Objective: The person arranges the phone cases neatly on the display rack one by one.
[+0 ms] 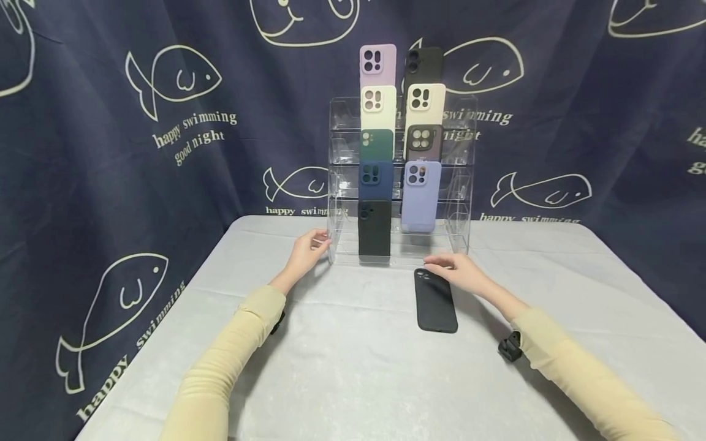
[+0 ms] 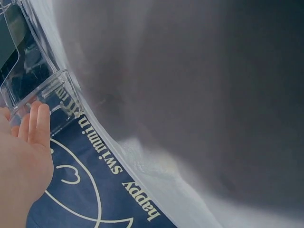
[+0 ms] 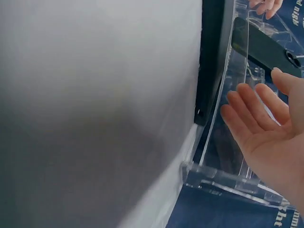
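Note:
A clear acrylic tiered rack stands at the back of the table with phone cases on its steps. My left hand is at the rack's left side, fingers fairly straight against the clear side panel; the left wrist view shows the same hand by the panel's corner. A black phone case lies flat on the table in front of the rack. Over its camera end hovers my right hand, fingers loosely bent. In the right wrist view nothing is in that hand.
The left column holds lilac, cream, green, blue and black cases. In the right column are black, cream, dark translucent and periwinkle cases. A dark blue printed curtain hangs behind the white-covered table.

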The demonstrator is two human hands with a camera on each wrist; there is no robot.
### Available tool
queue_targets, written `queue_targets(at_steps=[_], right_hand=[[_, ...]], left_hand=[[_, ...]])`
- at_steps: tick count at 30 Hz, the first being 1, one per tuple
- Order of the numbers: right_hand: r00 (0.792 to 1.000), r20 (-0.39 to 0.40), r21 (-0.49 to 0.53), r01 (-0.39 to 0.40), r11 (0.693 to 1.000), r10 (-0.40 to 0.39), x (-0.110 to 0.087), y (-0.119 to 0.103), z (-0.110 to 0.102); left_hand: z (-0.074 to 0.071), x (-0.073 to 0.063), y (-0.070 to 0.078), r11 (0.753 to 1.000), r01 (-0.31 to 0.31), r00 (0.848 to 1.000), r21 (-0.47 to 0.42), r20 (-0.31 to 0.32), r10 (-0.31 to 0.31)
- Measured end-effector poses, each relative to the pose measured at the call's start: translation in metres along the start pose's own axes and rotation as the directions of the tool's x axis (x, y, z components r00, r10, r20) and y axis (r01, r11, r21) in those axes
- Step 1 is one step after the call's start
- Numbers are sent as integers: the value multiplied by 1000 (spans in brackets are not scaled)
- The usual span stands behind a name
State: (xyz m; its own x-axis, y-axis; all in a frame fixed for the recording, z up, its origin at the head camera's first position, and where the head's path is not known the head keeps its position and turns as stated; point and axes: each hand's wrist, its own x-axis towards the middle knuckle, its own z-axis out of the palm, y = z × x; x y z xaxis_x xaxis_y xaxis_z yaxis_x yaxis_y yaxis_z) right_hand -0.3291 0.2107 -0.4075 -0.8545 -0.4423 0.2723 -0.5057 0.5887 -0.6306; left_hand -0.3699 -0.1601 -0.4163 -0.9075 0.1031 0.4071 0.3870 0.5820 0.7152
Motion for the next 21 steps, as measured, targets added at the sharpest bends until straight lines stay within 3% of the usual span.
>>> queue_targets(at_steps=[10,21], right_hand=[[997,60,-91,-39,995,44,-12,7,-8],[987,120,44,-115,992,108,-15,11,-11]], left_hand=[[0,-1,-1,1000,1,1000,10,-1,-1],[0,-2,1,1000,-4,1000,-4,-8,4]])
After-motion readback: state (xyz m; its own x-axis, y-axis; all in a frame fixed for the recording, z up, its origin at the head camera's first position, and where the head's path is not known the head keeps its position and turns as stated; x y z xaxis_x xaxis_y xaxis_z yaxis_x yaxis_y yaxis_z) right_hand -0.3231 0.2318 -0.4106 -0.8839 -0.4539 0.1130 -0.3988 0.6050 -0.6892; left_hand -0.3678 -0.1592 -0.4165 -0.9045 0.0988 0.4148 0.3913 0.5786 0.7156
